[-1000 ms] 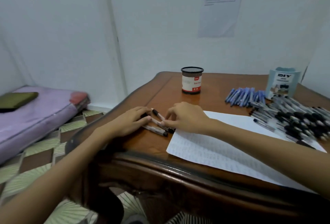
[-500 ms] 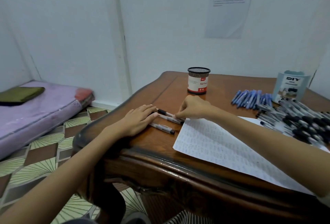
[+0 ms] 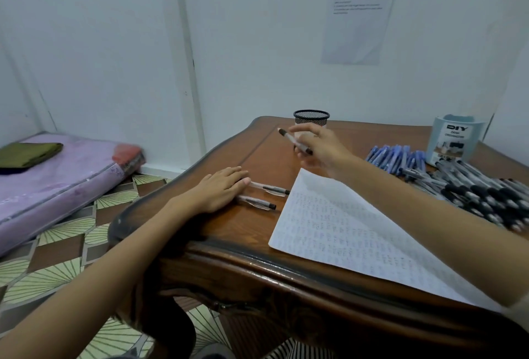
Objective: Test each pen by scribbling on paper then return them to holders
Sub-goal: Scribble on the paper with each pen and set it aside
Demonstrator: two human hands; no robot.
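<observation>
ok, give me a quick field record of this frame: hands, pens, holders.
right hand: holds a pen, raised in front of the mesh cup
left hand: flat on the table, touching two pens
paper: scribbled on, right of those pens
blue pens: pile, far right
black pens: pile beside them
organiser: behind both piles

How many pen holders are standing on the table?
2. The black mesh cup stands at the far edge, partly behind the right hand; the DIY organizer stands at the far right.
</observation>
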